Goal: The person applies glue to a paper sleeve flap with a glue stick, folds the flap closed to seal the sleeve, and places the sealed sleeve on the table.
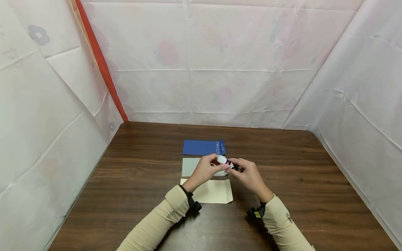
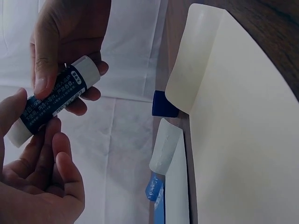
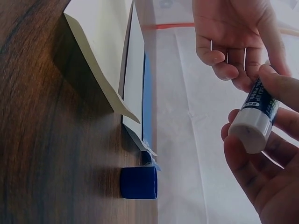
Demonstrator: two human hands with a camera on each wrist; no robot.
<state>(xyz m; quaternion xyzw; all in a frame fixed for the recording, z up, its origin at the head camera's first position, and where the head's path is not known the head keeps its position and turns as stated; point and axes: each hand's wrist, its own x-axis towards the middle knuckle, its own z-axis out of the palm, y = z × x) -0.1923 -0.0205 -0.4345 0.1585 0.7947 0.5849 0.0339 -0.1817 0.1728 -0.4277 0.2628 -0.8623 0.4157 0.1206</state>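
Observation:
A glue stick (image 1: 231, 165) with a dark label and white ends is held above the table between both hands. My left hand (image 1: 205, 170) pinches one white end between thumb and forefinger, its other fingers loosely bent, as the left wrist view shows. Around the labelled barrel, my right hand (image 1: 250, 174) grips with thumb and fingers. Below lie a cream envelope (image 1: 208, 193), a grey envelope (image 1: 190, 166) partly hidden by the left hand, and a blue envelope (image 1: 199, 147). Whitish smears mark the blue envelope's flap (image 1: 220, 147).
On the wooden table (image 1: 135, 174), a dark blue cap (image 3: 139, 183) stands near the envelope flaps, hidden in the head view. Pale cloth walls (image 1: 188, 62) enclose the back and sides, with a red strip (image 1: 100, 62) at the back left corner.

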